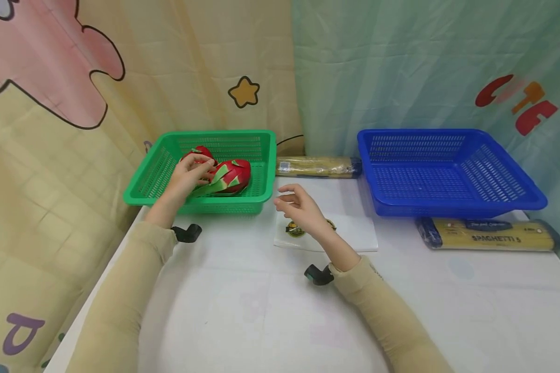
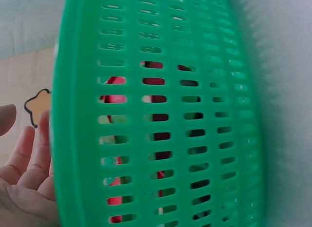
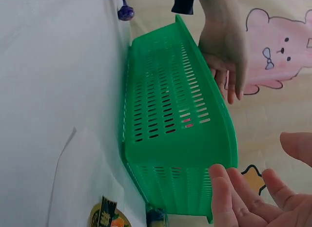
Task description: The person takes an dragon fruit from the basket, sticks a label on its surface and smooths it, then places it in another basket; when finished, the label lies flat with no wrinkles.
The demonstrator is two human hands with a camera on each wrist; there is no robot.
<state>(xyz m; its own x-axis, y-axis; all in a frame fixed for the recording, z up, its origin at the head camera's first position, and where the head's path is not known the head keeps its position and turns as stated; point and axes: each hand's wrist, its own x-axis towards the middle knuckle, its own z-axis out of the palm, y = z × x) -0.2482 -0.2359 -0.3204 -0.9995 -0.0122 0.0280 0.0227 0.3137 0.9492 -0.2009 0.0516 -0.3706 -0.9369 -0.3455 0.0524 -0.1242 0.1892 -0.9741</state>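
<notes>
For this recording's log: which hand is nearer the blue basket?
The right. The right hand is to the left of the blue basket; the left hand is farther left, over the green basket.

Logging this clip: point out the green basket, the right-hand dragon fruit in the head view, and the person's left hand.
Green basket (image 1: 224, 208): head view, on its near outer wall.
Right-hand dragon fruit (image 1: 237, 174): head view, on its body.
Left hand (image 1: 185, 175): head view, on its back.

The left hand (image 1: 185, 175) and right hand (image 1: 304, 210) extend forward, both relaxed and loosely curved.
</notes>
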